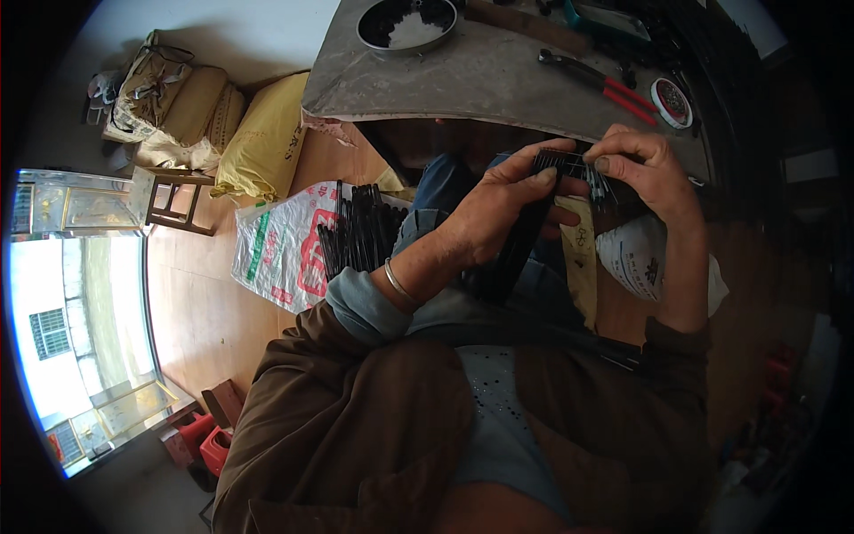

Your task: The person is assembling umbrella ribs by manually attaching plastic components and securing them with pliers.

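Black plastic strips, gathered into a bundle (525, 227), sit in the person's lap just below the near edge of the grey worktable (498, 80). The left hand (503, 209) comes in from the lower left with the wrist bent and a thin metal bangle (398, 283) on it; its fingers are wrapped round the bundle's middle and the thumb lies flat along the top. The right hand (645, 169) arches over from the right, fingertips pinching the bundle's far end, where the strips look fanned into comb-like teeth, though the blur makes that hard to confirm. The bundle's long axis runs from near left to far right, top end pointing toward the table. More black strips (356, 231) lie on a printed white sack (285, 249) to the left. Red-handled pliers (605, 82) rest on the table.
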Available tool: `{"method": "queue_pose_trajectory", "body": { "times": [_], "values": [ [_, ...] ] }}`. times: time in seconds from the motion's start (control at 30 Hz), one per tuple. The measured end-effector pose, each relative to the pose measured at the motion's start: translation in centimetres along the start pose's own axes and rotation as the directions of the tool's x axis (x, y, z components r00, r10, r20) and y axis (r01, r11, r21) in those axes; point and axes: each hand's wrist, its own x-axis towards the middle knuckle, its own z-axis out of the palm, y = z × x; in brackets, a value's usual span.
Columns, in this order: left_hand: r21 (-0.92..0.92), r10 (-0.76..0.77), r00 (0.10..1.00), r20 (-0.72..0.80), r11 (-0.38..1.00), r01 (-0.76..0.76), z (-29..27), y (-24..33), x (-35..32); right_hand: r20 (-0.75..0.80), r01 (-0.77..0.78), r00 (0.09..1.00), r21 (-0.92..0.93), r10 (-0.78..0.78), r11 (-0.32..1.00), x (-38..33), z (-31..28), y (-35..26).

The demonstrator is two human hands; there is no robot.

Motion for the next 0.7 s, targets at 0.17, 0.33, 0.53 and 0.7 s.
{"method": "queue_pose_trajectory", "body": {
  "times": [0.17, 0.33, 0.53, 0.7],
  "values": [
    [0.019, -0.016, 1.0, 0.003, 1.0, 0.015, 0.0, 0.2, -0.2, 0.022, -0.032, 0.999, 0.037, 0.031, 0.999, 0.1, 0.0, 0.7],
    [0.022, -0.012, 0.999, 0.044, 1.0, 0.011, -0.4, 0.2, -0.2, 0.039, -0.038, 0.999, 0.044, 0.036, 0.998, 0.2, 0.2, 0.4],
    [0.03, -0.014, 0.999, 0.048, 0.999, 0.012, -0.2, 0.4, -0.3, 0.031, -0.058, 0.998, 0.043, 0.057, 0.997, -0.1, 0.4, 0.1],
    [-0.001, -0.025, 0.998, 0.051, 1.0, 0.025, -0.1, 0.4, -0.2, 0.045, -0.033, 0.998, 0.019, 0.032, 0.999, 0.8, 0.6, -0.2]
  ]
}}
